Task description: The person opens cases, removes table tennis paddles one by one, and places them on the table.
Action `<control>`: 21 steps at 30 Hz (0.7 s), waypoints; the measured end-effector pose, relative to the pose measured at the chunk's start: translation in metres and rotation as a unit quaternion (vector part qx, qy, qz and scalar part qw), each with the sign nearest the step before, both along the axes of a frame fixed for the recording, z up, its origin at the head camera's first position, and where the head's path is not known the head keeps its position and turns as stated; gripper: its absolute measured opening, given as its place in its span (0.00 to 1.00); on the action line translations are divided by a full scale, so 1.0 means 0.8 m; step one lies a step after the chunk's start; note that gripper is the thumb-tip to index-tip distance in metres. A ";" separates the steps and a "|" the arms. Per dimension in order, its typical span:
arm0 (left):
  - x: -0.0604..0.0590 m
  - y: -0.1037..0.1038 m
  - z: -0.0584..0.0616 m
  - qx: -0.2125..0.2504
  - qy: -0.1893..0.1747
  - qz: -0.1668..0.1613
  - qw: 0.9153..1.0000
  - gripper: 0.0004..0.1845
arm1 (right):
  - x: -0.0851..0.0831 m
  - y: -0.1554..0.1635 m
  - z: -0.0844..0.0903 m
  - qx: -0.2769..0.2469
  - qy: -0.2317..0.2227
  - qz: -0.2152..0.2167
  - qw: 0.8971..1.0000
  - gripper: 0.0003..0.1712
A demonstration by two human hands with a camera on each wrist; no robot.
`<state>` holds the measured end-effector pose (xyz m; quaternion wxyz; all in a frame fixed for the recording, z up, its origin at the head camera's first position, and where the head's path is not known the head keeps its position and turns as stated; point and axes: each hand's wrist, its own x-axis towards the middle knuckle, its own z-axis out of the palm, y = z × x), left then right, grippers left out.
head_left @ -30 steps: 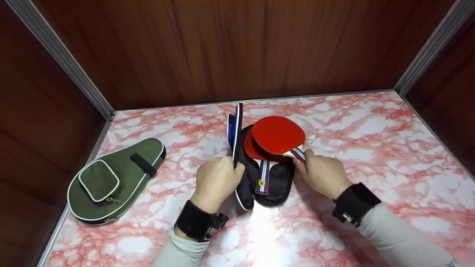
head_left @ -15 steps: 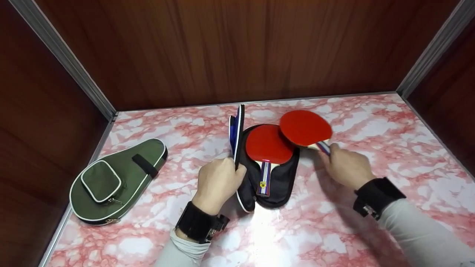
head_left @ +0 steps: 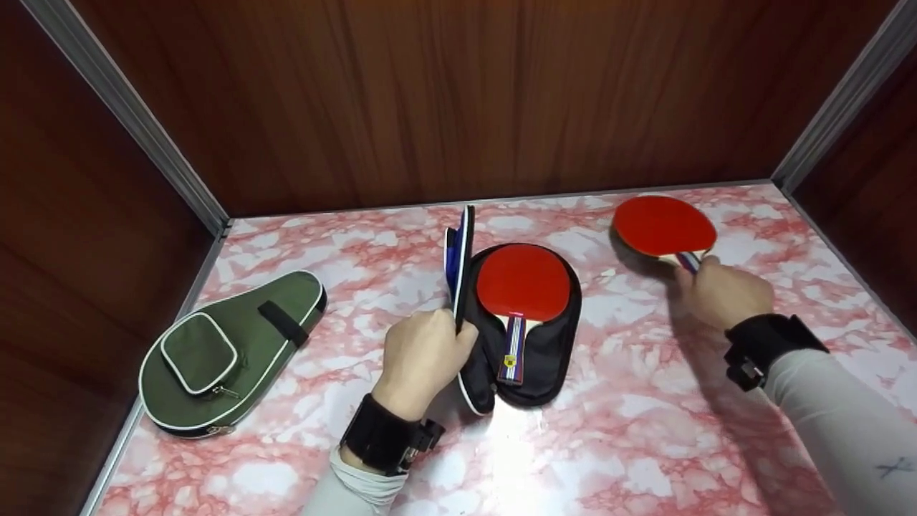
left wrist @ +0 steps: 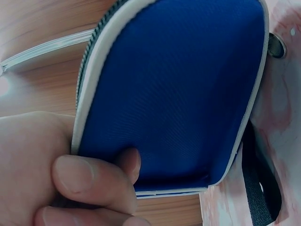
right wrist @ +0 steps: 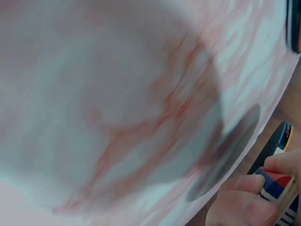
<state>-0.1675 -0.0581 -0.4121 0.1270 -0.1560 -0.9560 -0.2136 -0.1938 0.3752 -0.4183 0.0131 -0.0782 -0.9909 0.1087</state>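
My left hand (head_left: 428, 355) grips the raised flap of a blue case (left wrist: 174, 94) with white piping, held upright near the middle of the table. Inside the open case, on its black lining (head_left: 548, 365), lies a red table tennis paddle (head_left: 523, 283), its striped handle toward me. My right hand (head_left: 731, 292) holds a second red table tennis paddle (head_left: 665, 226) by its striped handle (right wrist: 275, 188), above the table at the right. A shadow below that paddle shows in the right wrist view. The left hand's fingers (left wrist: 94, 181) curl over the flap's edge.
A green paddle case (head_left: 265, 351) with a small zipped pocket lies at the left of the marbled table (head_left: 616, 430). Brown wood-look panels (head_left: 458, 100) stand at the back and both sides.
My right hand has carried the second paddle off the case to the right, uncovering the paddle lying inside. My left hand has stayed on the flap.
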 end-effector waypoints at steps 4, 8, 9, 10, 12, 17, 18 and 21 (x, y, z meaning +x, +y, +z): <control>0.000 -0.001 0.000 0.002 0.008 0.000 1.000 0.22 | -0.007 0.018 0.000 0.001 -0.015 -0.015 1.000 0.30; -0.001 -0.001 0.000 0.000 0.004 -0.002 1.000 0.22 | -0.013 0.034 -0.004 -0.001 -0.028 -0.032 0.999 0.30; -0.001 -0.001 0.001 0.001 0.003 -0.002 1.000 0.22 | -0.015 0.037 -0.006 -0.002 -0.031 -0.036 0.999 0.30; -0.001 -0.001 0.000 0.000 0.000 -0.003 1.000 0.22 | -0.016 0.041 -0.006 -0.003 -0.036 -0.040 0.999 0.30; -0.001 -0.001 0.000 0.000 -0.005 -0.002 1.000 0.22 | -0.019 0.047 -0.008 -0.004 -0.046 -0.047 0.998 0.30; -0.002 -0.001 -0.002 -0.001 -0.014 0.002 1.000 0.22 | -0.027 0.058 -0.009 -0.011 -0.072 -0.055 0.996 0.29; -0.002 -0.001 -0.002 -0.002 -0.014 0.002 1.000 0.22 | -0.029 0.059 -0.009 -0.012 -0.076 -0.054 0.996 0.29; -0.004 0.000 -0.001 -0.005 -0.009 0.001 1.000 0.22 | -0.033 0.062 -0.008 -0.011 -0.086 -0.054 0.995 0.29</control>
